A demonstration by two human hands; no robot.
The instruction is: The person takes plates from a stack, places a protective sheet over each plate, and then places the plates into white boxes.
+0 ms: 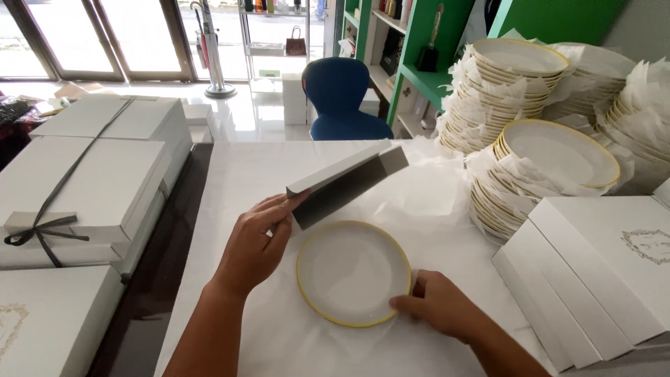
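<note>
Gripping box lid point(347, 183), left fingers point(273, 216) curled; right fingers point(403, 301) touching plate point(353, 272).

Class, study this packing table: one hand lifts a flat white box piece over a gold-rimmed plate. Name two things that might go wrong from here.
1. The left hand pinches the box piece by one corner, tilted above the plate; if that grip slips, it may drop onto the plate.
2. The plate stacks at the table's right are tall and uneven, padded with loose tissue; a nudge could topple them.
</note>
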